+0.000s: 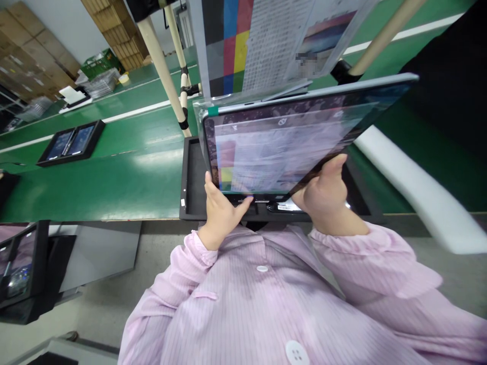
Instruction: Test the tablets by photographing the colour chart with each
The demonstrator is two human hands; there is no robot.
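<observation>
Tablet (281, 147): looked stiff, slick, fragile to me; best held by edges.
Left hand (222, 215): pinched its lower left corner.
Right hand (325, 195): clasped its lower right side.

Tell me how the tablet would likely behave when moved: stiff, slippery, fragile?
The tablet is likely stiff: it shows no bend between the left hand and right hand. Its glossy, reflective screen may feel slippery and is probably fragile if knocked.

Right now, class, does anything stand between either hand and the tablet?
Nothing visible does: the left hand holds the tablet near its lower left corner, the right hand farther right along its lower edge.
</observation>
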